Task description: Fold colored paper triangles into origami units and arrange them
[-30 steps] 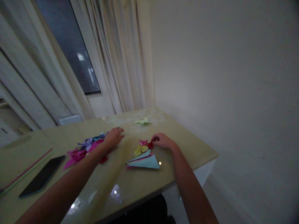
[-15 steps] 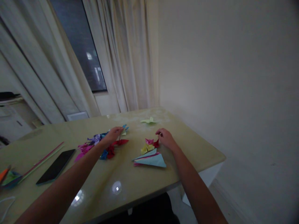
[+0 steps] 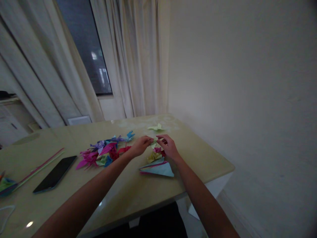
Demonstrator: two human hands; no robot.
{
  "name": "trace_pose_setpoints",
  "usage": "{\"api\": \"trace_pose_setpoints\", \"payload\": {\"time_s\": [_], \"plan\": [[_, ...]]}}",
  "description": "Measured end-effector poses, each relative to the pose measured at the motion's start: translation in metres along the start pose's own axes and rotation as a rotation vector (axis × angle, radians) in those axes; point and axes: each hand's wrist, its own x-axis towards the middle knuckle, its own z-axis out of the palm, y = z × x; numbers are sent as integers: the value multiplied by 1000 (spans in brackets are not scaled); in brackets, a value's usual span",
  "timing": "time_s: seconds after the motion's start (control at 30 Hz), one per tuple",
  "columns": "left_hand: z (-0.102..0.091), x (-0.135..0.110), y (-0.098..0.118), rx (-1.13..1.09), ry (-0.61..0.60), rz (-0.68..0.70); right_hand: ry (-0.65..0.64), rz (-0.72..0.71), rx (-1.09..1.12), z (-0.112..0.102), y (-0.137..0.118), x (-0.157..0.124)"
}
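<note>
My left hand and my right hand meet above the table, both pinching a small pale green folded paper piece between their fingertips. Just below them lie small folded pieces in yellow, pink and red. A stack of folded paper triangles, light blue on top, lies nearer to me. A pile of colourful folded paper figures sits to the left of my left hand.
A pale green folded figure lies further back on the beige table. A dark phone and thin sticks lie at the left. Curtains and a window stand behind. The table edge drops off at the right, beside the wall.
My left hand left the colourful pile and moved right with a small pale green piece. My right hand rose from the red piece to meet it.
</note>
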Motion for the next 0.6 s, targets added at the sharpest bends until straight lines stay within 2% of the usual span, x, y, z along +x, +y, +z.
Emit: {"api": "trace_pose_setpoints", "payload": {"time_s": [0.1, 0.2, 0.27, 0.33, 0.4, 0.47, 0.53, 0.6], "plan": [[13, 3, 14, 74, -16, 18, 9, 23, 34, 0, 5, 1], [7, 4, 16, 167, -2, -18, 58, 9, 18, -3, 9, 4], [-11, 1, 9, 268, 6, -72, 143, 5, -40, -10, 15, 8], [-36, -6, -1, 385, -6, -139, 238, 41, -144, -18, 23, 14], [-63, -16, -14, 491, -53, -207, 291, 140, -287, -27, 35, 18], [-84, -28, -27, 577, -131, -270, 291, 271, -426, -33, 46, 21], [-95, -39, -36, 640, -187, -312, 266, 364, -506, -34, 55, 21], [-97, -46, -41, 679, -197, -328, 243, 397, -525, -32, 61, 19]]}}
